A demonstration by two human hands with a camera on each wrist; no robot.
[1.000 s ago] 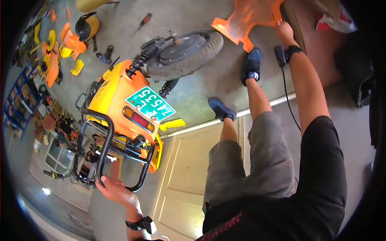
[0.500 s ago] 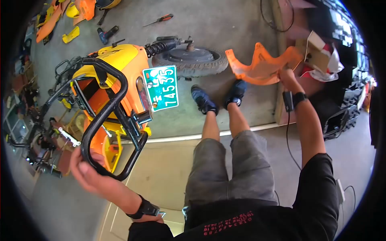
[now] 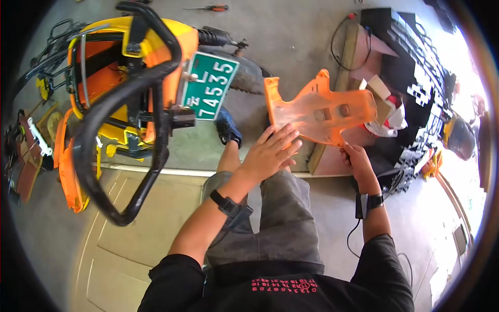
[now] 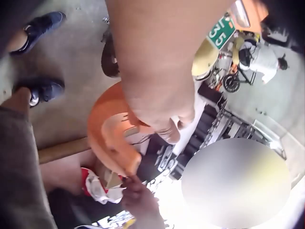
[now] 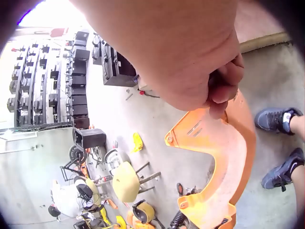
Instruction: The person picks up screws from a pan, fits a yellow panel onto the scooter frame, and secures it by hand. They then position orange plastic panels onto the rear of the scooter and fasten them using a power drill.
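An orange plastic panel point(image 3: 306, 112) with two small square openings is held up in front of the legs. My right hand point(image 3: 358, 161) pinches its lower right edge, fingers curled, and in the right wrist view the panel point(image 5: 233, 157) hangs from that hand point(image 5: 190, 71). My left hand point(image 3: 267, 156) is at the panel's lower left edge with its fingers extended; whether it touches is unclear in the head view. The left wrist view has this hand point(image 4: 157, 100) over the panel point(image 4: 112, 138), partly hiding it.
At the left stands a yellow-orange scooter body with a black rear rack point(image 3: 83, 151) and a green number plate point(image 3: 210, 86). A screwdriver point(image 3: 215, 8) lies on the floor. Right are an open cardboard box point(image 3: 382, 104) and black stacked units point(image 3: 400, 67). Another person point(image 5: 66, 198) is farther off.
My left hand has left the black rack and moved right to the panel. The right hand has brought the panel closer to the body and turned it. The head view has shifted right.
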